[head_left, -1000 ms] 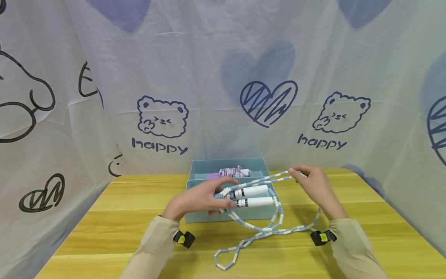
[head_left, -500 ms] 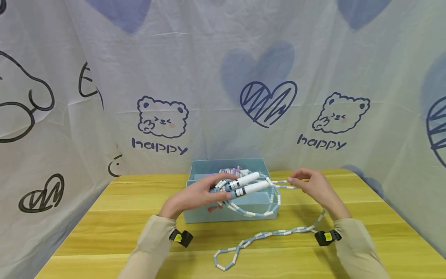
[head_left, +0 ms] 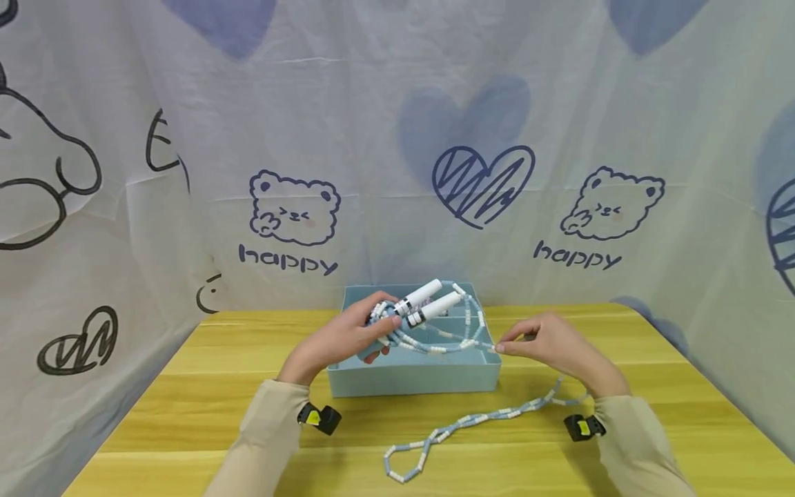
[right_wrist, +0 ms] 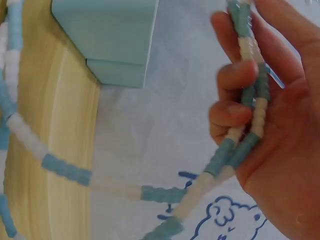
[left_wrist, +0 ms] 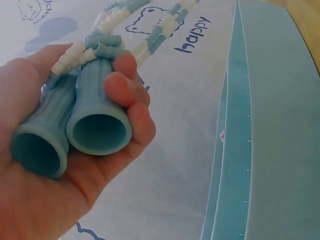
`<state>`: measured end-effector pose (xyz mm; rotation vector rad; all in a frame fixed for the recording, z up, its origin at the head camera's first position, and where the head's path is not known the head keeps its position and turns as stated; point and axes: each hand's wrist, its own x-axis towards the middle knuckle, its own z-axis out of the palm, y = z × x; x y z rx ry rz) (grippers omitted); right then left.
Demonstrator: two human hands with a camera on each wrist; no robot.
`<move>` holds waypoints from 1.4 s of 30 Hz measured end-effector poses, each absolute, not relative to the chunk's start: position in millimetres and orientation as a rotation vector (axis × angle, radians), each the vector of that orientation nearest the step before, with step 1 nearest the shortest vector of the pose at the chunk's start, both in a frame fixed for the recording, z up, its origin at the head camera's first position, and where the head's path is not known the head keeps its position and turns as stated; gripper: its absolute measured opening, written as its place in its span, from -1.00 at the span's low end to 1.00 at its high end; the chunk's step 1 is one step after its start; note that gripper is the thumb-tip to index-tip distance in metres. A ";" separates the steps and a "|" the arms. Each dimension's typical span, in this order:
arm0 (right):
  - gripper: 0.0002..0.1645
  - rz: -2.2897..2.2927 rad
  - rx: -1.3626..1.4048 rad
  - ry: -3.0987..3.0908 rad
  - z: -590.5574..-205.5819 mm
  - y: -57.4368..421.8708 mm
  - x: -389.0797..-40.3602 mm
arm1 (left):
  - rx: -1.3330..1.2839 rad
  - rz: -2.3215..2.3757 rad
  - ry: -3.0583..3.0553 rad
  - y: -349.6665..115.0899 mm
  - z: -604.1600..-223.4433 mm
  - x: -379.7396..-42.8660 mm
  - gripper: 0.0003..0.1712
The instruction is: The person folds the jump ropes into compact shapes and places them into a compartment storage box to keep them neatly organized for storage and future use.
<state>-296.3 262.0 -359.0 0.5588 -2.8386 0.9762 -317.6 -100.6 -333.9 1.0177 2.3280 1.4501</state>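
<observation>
My left hand grips the two handles of a blue and white beaded jump rope; their white ends tilt up to the right. In the left wrist view the blue hollow handle ends lie side by side in the palm, with beaded rope wrapped around them. My right hand pinches the doubled rope, and in the right wrist view two beaded strands run through its curled fingers. A loop hangs between the hands. The remaining rope trails onto the table, ending in a small loop.
A light blue box stands behind and below the hands at the back of the wooden table. Something purple and white inside it is mostly hidden by the handles. A printed white cloth hangs behind the table.
The left hand has raised and tilted the handles up over the box. The right hand moved right with the rope, then came down and inward; the loop now circles beyond the handle ends.
</observation>
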 end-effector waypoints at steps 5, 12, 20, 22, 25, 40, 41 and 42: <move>-0.77 0.970 0.685 -2.929 -358.8 251.3 -291.5 | 1.002 1.502 2.328 -98.3 -332.9 -319.3 -0.70; -0.87 0.924 0.882 -3.019 -355.0 229.8 -279.6 | 0.943 1.511 2.404 -94.9 -332.4 -315.8 -0.72; -0.94 0.938 1.106 -3.043 -344.4 203.8 -260.1 | 0.839 1.492 2.551 -90.1 -335.5 -313.6 -0.67; -0.94 0.943 1.158 -3.031 -341.2 198.3 -255.4 | 0.811 1.475 2.592 -89.1 -336.5 -313.1 -0.65; -0.94 0.961 1.237 -3.019 -338.0 189.5 -248.8 | 0.773 1.430 2.669 -87.4 -338.1 -312.2 -0.62; -0.71 1.055 1.550 -2.683 -331.4 159.1 -228.3 | 0.836 1.082 2.980 -73.9 -343.6 -306.1 -0.62; -0.72 1.066 1.543 -2.673 -331.5 159.0 -227.9 | 0.850 1.084 2.974 -73.5 -344.1 -306.2 -0.63; -0.73 1.081 1.537 -2.659 -331.5 158.9 -227.8 | 0.865 1.079 2.970 -73.2 -344.3 -306.0 -0.63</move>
